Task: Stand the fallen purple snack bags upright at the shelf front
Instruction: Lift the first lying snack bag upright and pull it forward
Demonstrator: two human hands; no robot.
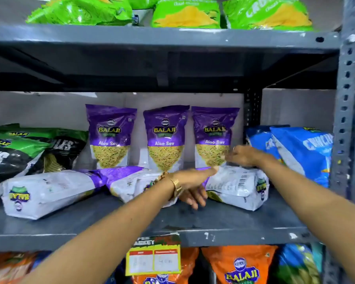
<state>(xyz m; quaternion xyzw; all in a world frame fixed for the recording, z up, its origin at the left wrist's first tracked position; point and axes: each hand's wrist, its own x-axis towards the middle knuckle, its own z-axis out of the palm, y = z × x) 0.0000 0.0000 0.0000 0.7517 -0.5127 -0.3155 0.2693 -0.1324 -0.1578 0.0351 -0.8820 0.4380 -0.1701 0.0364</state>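
I see three purple snack bags lying flat at shelf front, three more upright behind; my left hand open, fingers spread, against left end of rightmost fallen bag; my right hand resting on its top edge, grip unclear, blurred

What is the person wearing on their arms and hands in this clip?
Both forearms are bare, with no sleeves in view and no gloves. The left wrist carries a gold-coloured bracelet or watch band, with a second beaded-looking gold band just above it. The right hand seems to have a small ring on one finger, though it is too blurred to be sure.
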